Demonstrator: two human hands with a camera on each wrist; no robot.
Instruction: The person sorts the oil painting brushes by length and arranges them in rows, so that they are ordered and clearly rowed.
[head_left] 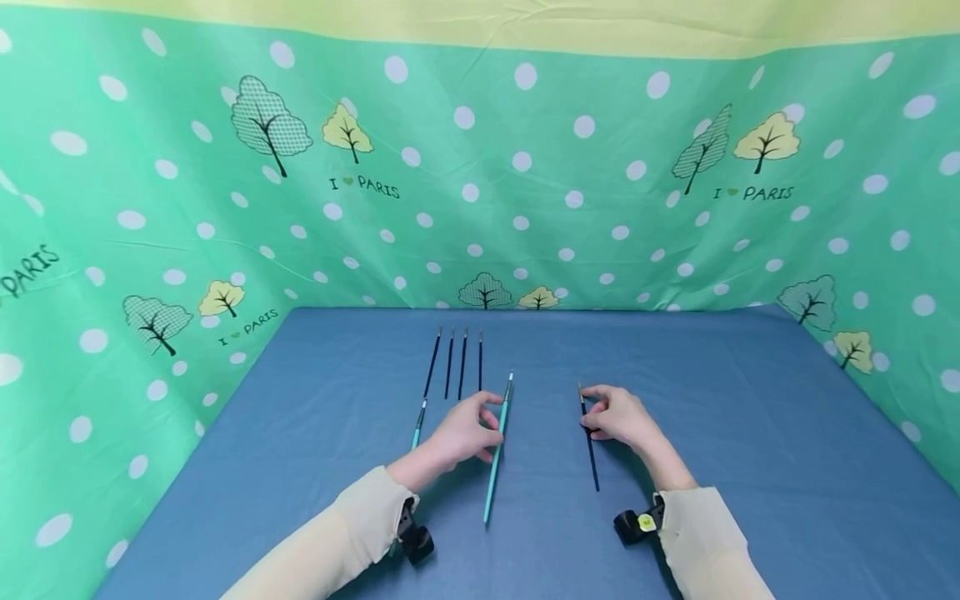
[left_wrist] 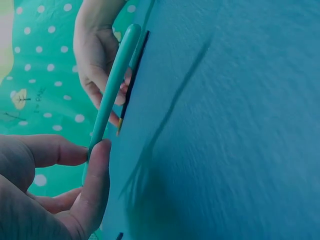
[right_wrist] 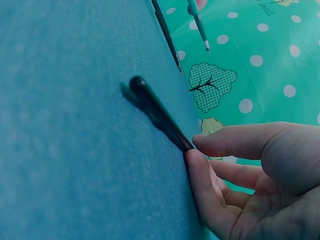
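Observation:
My left hand (head_left: 465, 429) pinches a teal paintbrush (head_left: 496, 467) between thumb and fingers, its bristles pointing to the far side. In the left wrist view the teal handle (left_wrist: 114, 80) is raised off the table, with its shadow falling well apart from it. To the right, my right hand (head_left: 621, 415) pinches a thin dark paintbrush (head_left: 592, 462) near its ferrule. The dark handle (right_wrist: 159, 109) lies low along the table in the right wrist view, its shadow close beside it. Bristles of this brush point away from me.
Several dark paintbrushes (head_left: 462, 367) lie side by side beyond my left hand, bristles toward the back. Another teal paintbrush (head_left: 417, 429) lies nearer, partly hidden by my left forearm. A green dotted cloth (head_left: 525, 192) hangs behind the blue table (head_left: 750, 400).

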